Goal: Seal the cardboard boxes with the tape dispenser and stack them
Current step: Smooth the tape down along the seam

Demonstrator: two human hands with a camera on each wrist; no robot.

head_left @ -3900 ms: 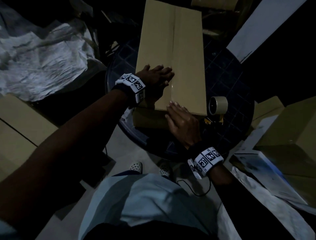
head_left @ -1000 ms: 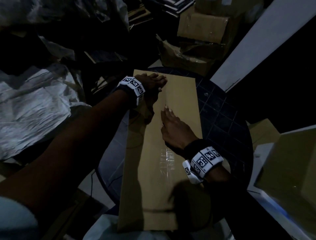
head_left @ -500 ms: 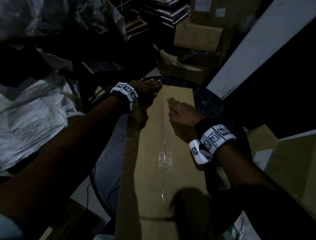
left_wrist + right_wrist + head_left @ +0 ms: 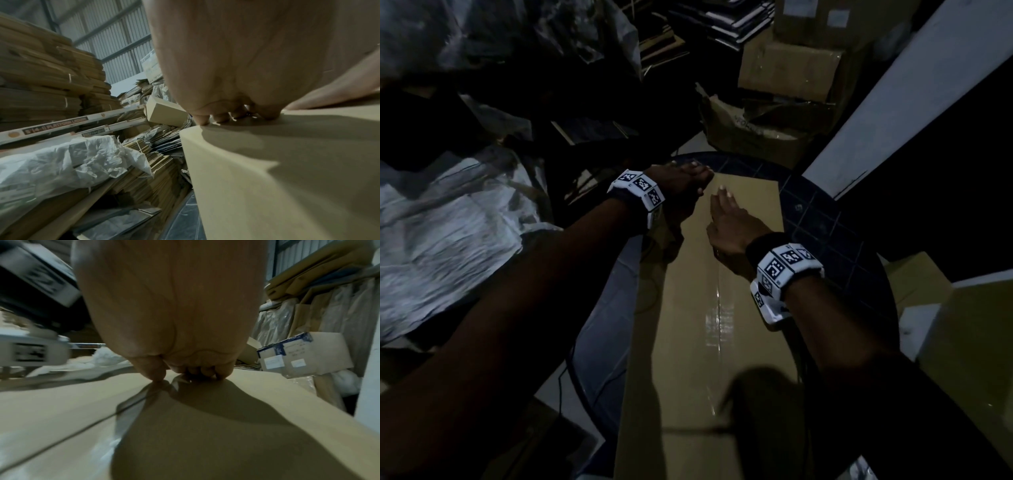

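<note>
Two hands are on one long cardboard box [image 4: 709,342] that lies flat across the round dark counter [image 4: 822,219] in front of you. Your right hand [image 4: 732,222] lies flat on top of the box near its far end, with the fingers straight and pressing on the middle line where the flaps meet. Your left hand [image 4: 681,185] is at the far left corner of the box; its fingers bend down onto the edge there, and the left wrist view shows the fingertips [image 4: 202,121] touching that corner. It seems to steady the box, not to grab it. A shiny strip of clear tape [image 4: 717,318] runs along the middle line behind your right hand, so it looks like you are rubbing the tape down to make it stick. Close to your right fingers I cannot tell if tape is there yet. The tape dispenser is not in any view. Next, you likely need to press the tape flat all the way to the far edge and fold it over the end. After that, this box is ready to lift with both hands. Other brown boxes [image 4: 791,68] sit piled behind the counter, and that may be where it goes.
</note>
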